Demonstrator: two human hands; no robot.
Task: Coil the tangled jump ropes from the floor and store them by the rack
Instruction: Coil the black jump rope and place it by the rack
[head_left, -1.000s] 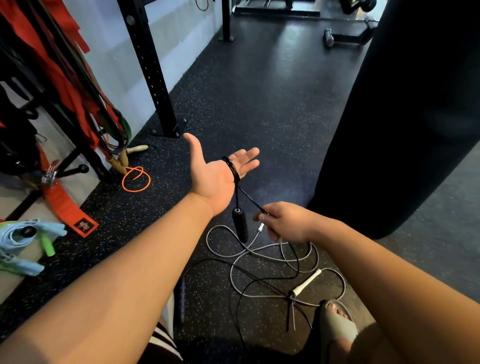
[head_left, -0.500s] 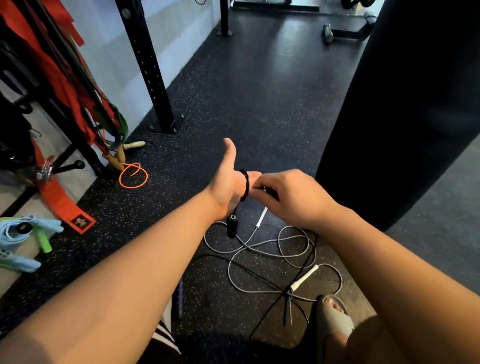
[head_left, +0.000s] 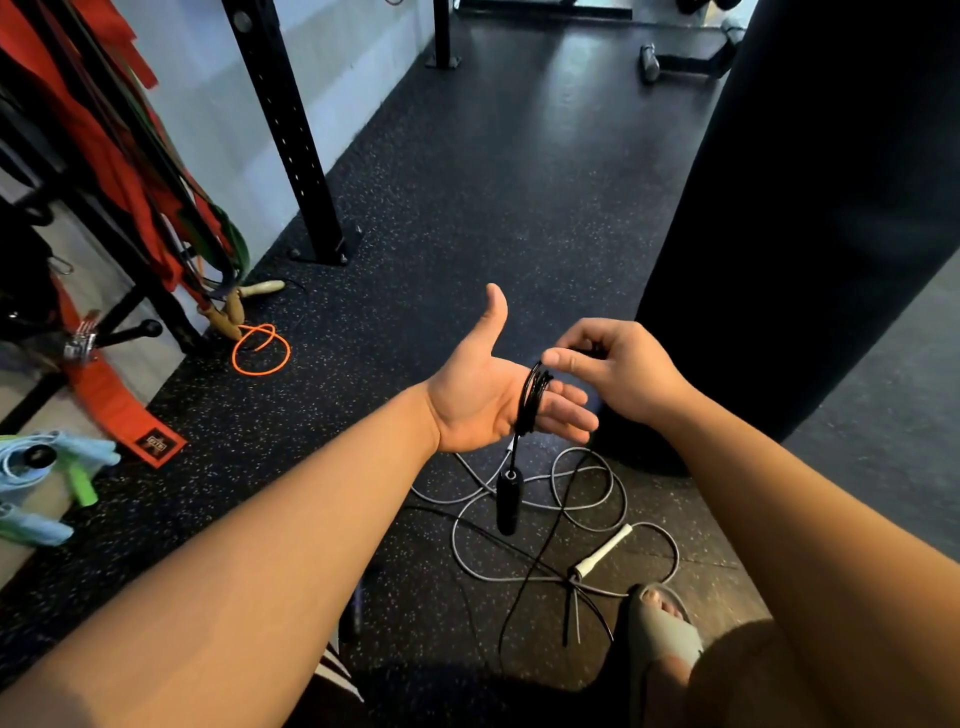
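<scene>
the left hand (head_left: 480, 400) is held open, palm up, with black rope (head_left: 531, 400) wound around its fingers; a black handle (head_left: 507, 501) hangs below. the rope is pinched by the right hand (head_left: 618, 371). grey rope (head_left: 524, 519) is left tangled on the floor (head_left: 519, 182).

Right hand (head_left: 618, 371): fingertips curled under, pinch point on black rope (head_left: 532, 400) hidden. Punching bag (head_left: 810, 208) cut off by top and right edges. Sandal (head_left: 657, 631) partly hidden by right knee. Rack (head_left: 78, 156) cropped at left edge.
</scene>
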